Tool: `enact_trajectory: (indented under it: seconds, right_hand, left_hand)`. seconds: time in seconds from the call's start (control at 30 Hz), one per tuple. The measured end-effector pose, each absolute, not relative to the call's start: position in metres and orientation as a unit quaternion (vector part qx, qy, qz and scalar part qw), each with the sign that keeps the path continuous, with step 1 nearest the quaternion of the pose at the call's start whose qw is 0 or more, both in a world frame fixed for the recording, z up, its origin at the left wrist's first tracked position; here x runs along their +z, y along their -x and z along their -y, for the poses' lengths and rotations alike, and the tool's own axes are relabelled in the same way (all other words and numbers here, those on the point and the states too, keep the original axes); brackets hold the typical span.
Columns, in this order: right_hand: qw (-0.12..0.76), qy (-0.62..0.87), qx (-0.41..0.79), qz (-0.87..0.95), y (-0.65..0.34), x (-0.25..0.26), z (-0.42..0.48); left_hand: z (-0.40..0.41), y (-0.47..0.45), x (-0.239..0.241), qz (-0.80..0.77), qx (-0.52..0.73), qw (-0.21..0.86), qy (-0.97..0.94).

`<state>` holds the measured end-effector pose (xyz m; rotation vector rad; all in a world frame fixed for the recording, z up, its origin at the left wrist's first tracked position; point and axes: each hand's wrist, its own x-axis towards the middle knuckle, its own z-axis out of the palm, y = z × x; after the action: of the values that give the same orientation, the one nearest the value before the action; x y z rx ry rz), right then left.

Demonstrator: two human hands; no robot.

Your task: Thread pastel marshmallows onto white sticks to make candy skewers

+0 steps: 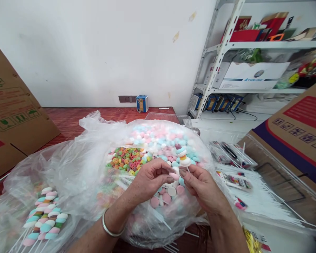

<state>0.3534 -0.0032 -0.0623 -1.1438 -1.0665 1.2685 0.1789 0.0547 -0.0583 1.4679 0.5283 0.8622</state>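
My right hand (202, 188) pinches a thin white stick that carries a few stacked candies (183, 156): white, orange-ringed, blue and dark red on top. My left hand (150, 179), with a silver bangle on the wrist, pinches a pink marshmallow piece (173, 175) right beside the stick's lower end. Both hands hover over an open clear plastic bag (76, 168) full of pastel pink, blue and white marshmallow discs (160, 138). A pile of small coloured candy rings (126, 160) lies in it too.
Finished candy skewers (44, 219) lie in plastic at the lower left. A tray of white sticks (255, 196) and small packets (231, 151) sits to the right. Cardboard boxes (10, 112) (300, 140) flank the red table (68, 119). A metal shelf (226, 45) stands at the back right.
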Motion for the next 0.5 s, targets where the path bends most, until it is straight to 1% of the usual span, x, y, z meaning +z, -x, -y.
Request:
enact_trajectory:
  seconds: [0.13,0.27,0.37,0.5]
  right_hand:
    - [0.508,0.494,0.523,0.475,-0.354,-0.063,0.003]
    - [0.505,0.501,0.511,0.482,-0.353,-0.066,0.003]
    - [0.524,0.497,0.494,0.484,-0.348,-0.065,0.002]
    - [0.567,0.49,0.445,0.491,-0.337,-0.065,0.003]
  left_hand:
    - [-0.057,-0.177,-0.062,-0.257,0.373,0.647,-0.613]
    - [-0.058,-0.177,-0.064,-0.255,0.386,0.608,-0.645]
    - [-0.058,-0.178,-0.068,-0.243,0.405,0.588,-0.656]
    - [-0.056,-0.178,-0.069,-0.278,0.395,0.649,-0.588]
